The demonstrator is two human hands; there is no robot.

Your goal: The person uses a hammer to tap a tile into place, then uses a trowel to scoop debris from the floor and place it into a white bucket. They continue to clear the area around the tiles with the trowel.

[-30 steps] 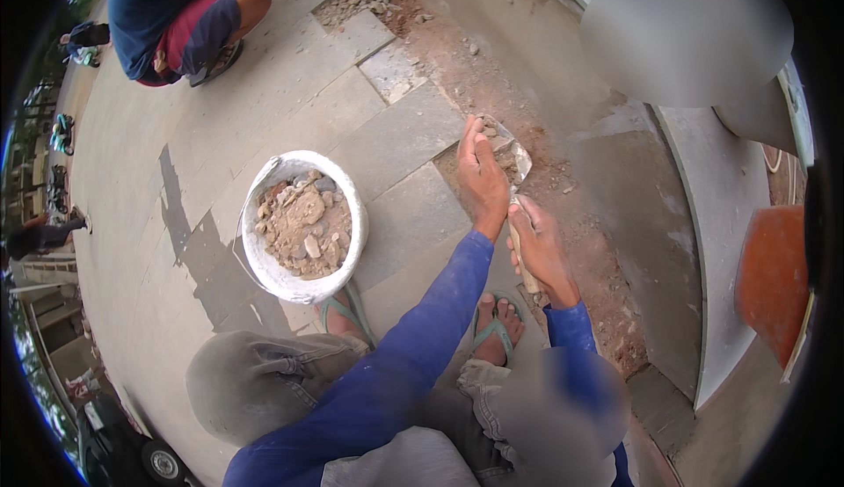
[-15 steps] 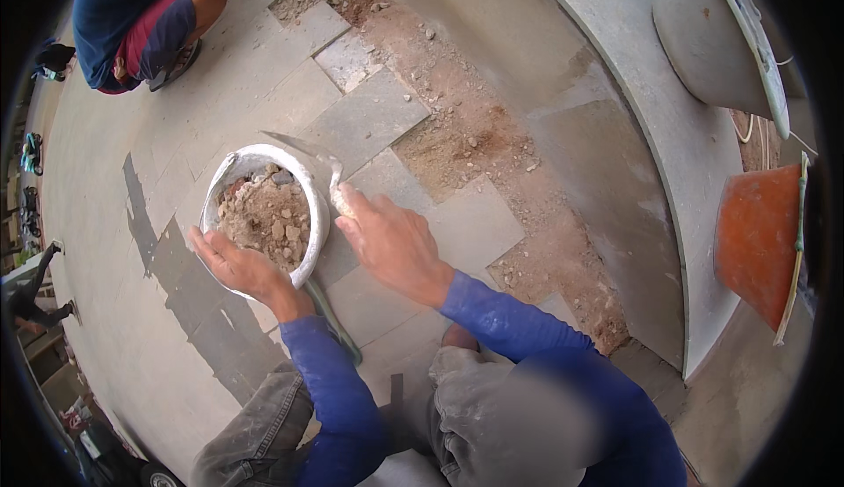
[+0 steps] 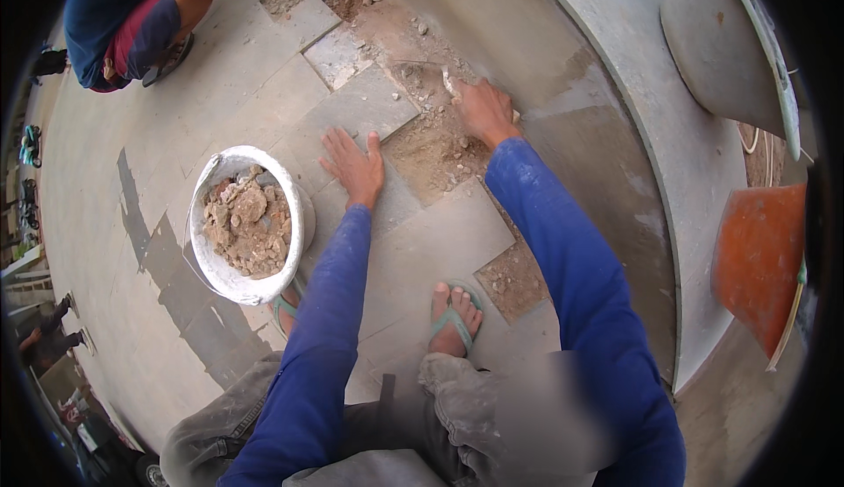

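My left hand (image 3: pixel 355 167) lies flat with fingers spread on a grey paving tile (image 3: pixel 356 111), beside the exposed dirt. My right hand (image 3: pixel 486 111) is wrapped round the pale handle of a trowel (image 3: pixel 449 83), over the strip of broken dirt and rubble (image 3: pixel 432 155). Its thin blade points left, low over the dirt; whether it touches cannot be made out. Left of my left hand stands a white bucket (image 3: pixel 297 216), heaped with brown rubble and mortar lumps (image 3: pixel 249 223).
My sandalled foot (image 3: pixel 455 318) rests on the tiles. A crouching person (image 3: pixel 132 25) is at the far left. Along the right runs a curved concrete ledge (image 3: pixel 646 153), with a grey planter (image 3: pixel 725 47) and an orange pot (image 3: pixel 758 263) beside it.
Both hands have left the bucket. The left is now flat on a tile; the right has carried the trowel up and right to the dirt strip. Larger lumps show in the bucket.
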